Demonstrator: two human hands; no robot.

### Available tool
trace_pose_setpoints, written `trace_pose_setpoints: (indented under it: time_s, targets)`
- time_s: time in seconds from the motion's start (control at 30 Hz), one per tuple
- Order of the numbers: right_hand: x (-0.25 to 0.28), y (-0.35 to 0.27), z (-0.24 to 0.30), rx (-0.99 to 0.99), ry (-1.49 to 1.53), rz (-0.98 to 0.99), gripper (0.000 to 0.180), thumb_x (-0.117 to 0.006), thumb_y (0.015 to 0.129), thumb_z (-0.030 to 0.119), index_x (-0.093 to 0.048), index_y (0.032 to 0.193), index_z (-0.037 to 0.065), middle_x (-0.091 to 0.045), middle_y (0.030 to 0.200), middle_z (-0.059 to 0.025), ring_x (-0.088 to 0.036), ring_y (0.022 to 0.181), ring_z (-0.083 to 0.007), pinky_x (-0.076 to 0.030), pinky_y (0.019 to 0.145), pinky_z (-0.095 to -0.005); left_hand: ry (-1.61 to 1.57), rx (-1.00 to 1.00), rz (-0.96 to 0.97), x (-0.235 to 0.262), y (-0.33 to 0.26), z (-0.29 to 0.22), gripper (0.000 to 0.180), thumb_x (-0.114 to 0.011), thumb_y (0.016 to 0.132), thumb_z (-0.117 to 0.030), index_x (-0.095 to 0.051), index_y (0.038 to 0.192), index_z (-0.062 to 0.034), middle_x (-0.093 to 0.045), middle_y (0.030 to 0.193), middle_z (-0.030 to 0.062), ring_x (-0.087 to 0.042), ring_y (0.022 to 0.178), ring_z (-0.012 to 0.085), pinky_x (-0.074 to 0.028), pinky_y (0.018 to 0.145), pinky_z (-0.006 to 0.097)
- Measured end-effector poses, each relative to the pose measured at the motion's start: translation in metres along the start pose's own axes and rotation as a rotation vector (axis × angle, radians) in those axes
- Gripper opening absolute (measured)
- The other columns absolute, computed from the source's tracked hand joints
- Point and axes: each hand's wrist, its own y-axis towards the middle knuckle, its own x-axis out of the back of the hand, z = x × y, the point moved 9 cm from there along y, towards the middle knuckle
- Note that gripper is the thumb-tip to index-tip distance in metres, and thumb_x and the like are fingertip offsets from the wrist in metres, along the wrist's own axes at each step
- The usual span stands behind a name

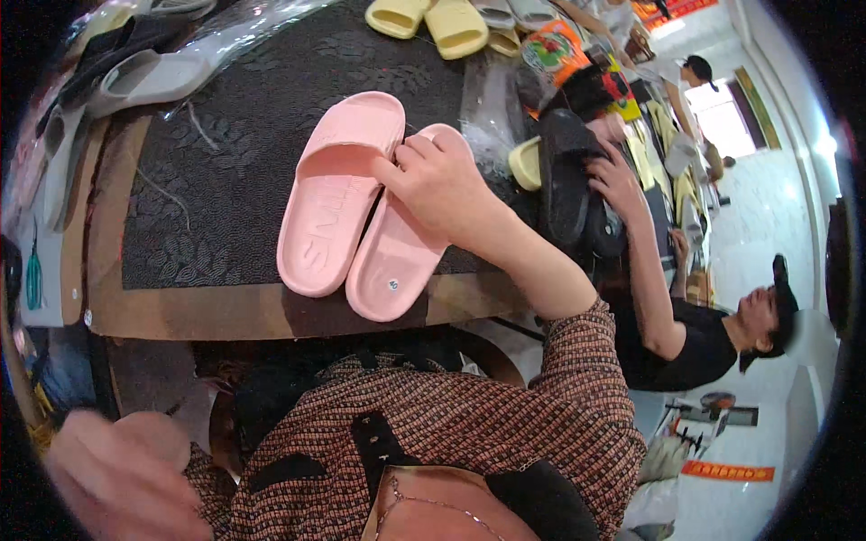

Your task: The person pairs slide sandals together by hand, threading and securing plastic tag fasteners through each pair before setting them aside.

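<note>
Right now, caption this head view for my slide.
Right hand on one of two pink slippers atop a dark mat.

Two slippers [316, 221] lie side by side on the mat [212, 207], further slippers [456, 29] behind and right

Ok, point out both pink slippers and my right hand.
Left pink slipper [328, 204]: head view, on the insole.
Right pink slipper [399, 247]: head view, on the insole.
Right hand [442, 186]: head view, back of the hand.
</note>
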Motion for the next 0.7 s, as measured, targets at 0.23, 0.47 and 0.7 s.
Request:
trace_pose_setpoints:
  time_s: [0.23, 0.47, 0.7]
  targets:
    - [0.049, -0.062, -0.02, -0.088, -0.028, -0.001, 0.013, -0.058, 0.074, 0.017, -0.058, 0.086, 0.011, -0.06, 0.08, -0.004, -0.059, 0.084, -0.0198, -0.043, 0.073, -0.0348, 0.698, 0.546, -0.834, 0.035, 0.05, 0.079, 0.089, -0.058, 0.08, -0.062, -0.036, 0.134, 0.0048, -0.051, 0.089, 0.0135, -0.049, 0.06, 0.0142, -0.041, 0.056, 0.025]
    - [0.077, -0.138, -0.057, -0.372, -0.003, 0.16, 0.026, -0.061, 0.07, 0.004, -0.056, 0.095, 0.007, -0.057, 0.092, -0.0102, -0.055, 0.1, -0.0291, -0.043, 0.091, -0.04, 0.615, 0.505, -0.761, 0.024, 0.081, 0.116, 0.086, -0.059, 0.079, -0.057, -0.036, 0.134, 0.005, -0.052, 0.093, 0.0158, -0.051, 0.063, 0.0157, -0.043, 0.058, 0.025]
    - [0.113, -0.201, -0.119, -0.53, -0.228, 0.134, 0.023, -0.058, 0.074, 0.006, -0.058, 0.097, 0.008, -0.06, 0.087, -0.0092, -0.057, 0.095, -0.0281, -0.041, 0.089, -0.0414, 0.538, 0.475, -0.714, 0.021, 0.12, 0.138, 0.082, -0.06, 0.079, -0.052, -0.037, 0.134, 0.0052, -0.052, 0.098, 0.0184, -0.053, 0.066, 0.0174, -0.044, 0.06, 0.026]
